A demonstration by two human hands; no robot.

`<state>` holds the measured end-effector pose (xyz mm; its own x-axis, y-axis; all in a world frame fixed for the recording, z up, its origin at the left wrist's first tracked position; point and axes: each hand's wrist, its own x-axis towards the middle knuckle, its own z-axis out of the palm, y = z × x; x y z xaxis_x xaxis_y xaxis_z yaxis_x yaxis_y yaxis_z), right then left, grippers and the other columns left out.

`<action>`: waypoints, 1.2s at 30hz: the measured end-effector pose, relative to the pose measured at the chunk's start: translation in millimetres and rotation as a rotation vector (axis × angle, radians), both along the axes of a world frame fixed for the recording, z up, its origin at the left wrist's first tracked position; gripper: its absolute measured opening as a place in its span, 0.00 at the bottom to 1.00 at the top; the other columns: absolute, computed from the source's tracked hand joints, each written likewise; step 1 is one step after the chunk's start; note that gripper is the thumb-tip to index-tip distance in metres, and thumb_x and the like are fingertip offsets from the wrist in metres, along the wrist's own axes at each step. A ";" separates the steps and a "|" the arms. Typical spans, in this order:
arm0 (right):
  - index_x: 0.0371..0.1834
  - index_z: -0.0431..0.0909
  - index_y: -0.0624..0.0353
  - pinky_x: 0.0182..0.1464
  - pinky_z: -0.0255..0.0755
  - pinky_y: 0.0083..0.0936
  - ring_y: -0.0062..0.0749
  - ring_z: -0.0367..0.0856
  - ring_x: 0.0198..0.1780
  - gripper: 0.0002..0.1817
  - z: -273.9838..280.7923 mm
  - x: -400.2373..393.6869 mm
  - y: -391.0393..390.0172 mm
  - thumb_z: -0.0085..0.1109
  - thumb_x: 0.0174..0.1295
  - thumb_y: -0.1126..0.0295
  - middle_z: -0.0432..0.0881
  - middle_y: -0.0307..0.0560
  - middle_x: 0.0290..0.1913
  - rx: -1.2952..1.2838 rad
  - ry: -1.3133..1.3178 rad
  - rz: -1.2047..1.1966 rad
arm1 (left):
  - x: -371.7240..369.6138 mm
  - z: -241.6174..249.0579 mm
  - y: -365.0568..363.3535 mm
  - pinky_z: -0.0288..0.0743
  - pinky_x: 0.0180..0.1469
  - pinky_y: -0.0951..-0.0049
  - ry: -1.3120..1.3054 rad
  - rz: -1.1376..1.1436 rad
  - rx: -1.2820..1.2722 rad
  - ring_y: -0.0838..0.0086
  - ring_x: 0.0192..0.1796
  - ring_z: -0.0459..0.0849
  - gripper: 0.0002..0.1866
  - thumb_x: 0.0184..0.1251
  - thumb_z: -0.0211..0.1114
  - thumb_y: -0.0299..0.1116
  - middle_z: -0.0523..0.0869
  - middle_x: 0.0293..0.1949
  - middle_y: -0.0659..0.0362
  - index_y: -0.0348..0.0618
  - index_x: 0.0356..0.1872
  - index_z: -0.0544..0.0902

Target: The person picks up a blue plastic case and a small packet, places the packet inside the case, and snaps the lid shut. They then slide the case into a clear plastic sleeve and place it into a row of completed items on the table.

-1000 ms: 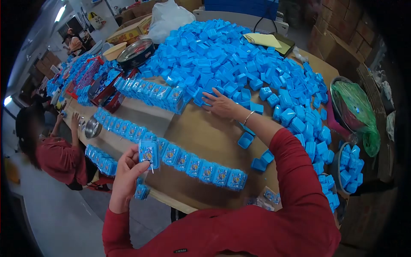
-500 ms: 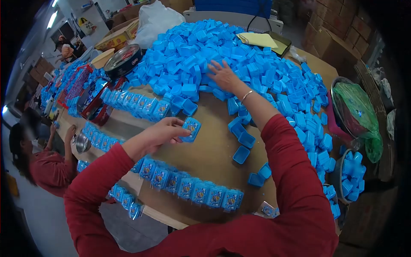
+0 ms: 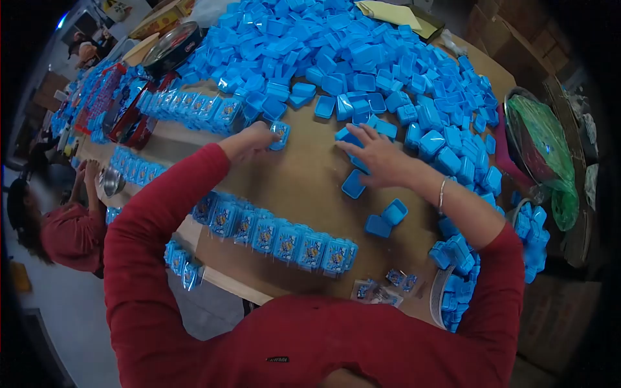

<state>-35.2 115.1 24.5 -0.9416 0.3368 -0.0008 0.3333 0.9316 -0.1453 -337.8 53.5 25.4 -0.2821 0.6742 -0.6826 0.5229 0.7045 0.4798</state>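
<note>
My left hand [image 3: 255, 139] is closed on a small blue plastic box with a printed label [image 3: 279, 136], held low over the brown table near the end of a row of labelled boxes [image 3: 194, 110]. My right hand [image 3: 381, 155], a bracelet at its wrist, has its fingers spread above a few plain blue boxes. One of these, a blue box [image 3: 353, 184], lies just below its fingers. Behind both hands rises a big heap of open blue boxes [image 3: 304, 45]. Closer to my body runs a second row of labelled boxes [image 3: 284, 240].
Two loose boxes [image 3: 387, 218] and some small clear packets [image 3: 378, 291] lie to the front right. At the right are a basin with a green plastic bag [image 3: 540, 142] and a container of blue boxes [image 3: 456, 291]. Another person [image 3: 71, 233] sits at the left.
My right hand has come back from the heap toward me, and more blue boxes lie at the heap's near edge. My left hand still holds the labelled box. The view has tilted down.
</note>
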 end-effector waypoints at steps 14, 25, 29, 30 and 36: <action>0.53 0.69 0.51 0.40 0.74 0.43 0.52 0.72 0.47 0.32 -27.4 -55.9 53.9 0.66 0.38 0.71 0.68 0.52 0.47 -0.141 -0.041 0.024 | 5.6 -12.5 -41.3 0.75 0.49 0.61 0.926 -0.994 0.462 0.48 0.52 0.74 0.25 0.49 0.65 0.29 0.64 0.62 0.39 0.37 0.51 0.73; 0.61 0.66 0.54 0.56 0.70 0.41 0.57 0.68 0.59 0.35 89.7 -46.3 54.6 0.69 0.45 0.68 0.63 0.57 0.64 0.212 0.256 -0.162 | 3.3 -3.9 -51.7 0.75 0.50 0.60 1.062 -1.028 0.434 0.55 0.57 0.71 0.33 0.46 0.69 0.34 0.63 0.64 0.43 0.35 0.56 0.70; 0.68 0.57 0.50 0.60 0.68 0.44 0.62 0.63 0.63 0.50 32.5 35.6 -43.1 0.74 0.37 0.62 0.55 0.63 0.68 -0.106 -0.186 -0.148 | 32.8 17.3 -34.5 0.74 0.51 0.60 0.803 -1.089 0.287 0.52 0.56 0.72 0.34 0.48 0.70 0.36 0.68 0.59 0.44 0.36 0.57 0.68; 0.70 0.53 0.48 0.58 0.68 0.49 0.63 0.60 0.65 0.53 24.8 47.8 -58.0 0.73 0.37 0.63 0.50 0.63 0.70 -0.180 -0.272 -0.163 | 42.4 21.5 -26.3 0.74 0.50 0.60 0.775 -1.085 0.279 0.51 0.54 0.74 0.34 0.48 0.70 0.35 0.68 0.59 0.44 0.35 0.57 0.68; 0.72 0.48 0.47 0.59 0.67 0.49 0.66 0.58 0.65 0.57 -14.2 70.7 -81.3 0.74 0.35 0.63 0.44 0.63 0.72 -0.219 -0.185 -0.245 | 7.9 -23.5 46.2 0.79 0.39 0.58 0.917 -0.765 0.528 0.48 0.40 0.83 0.30 0.53 0.60 0.27 0.66 0.55 0.29 0.38 0.60 0.65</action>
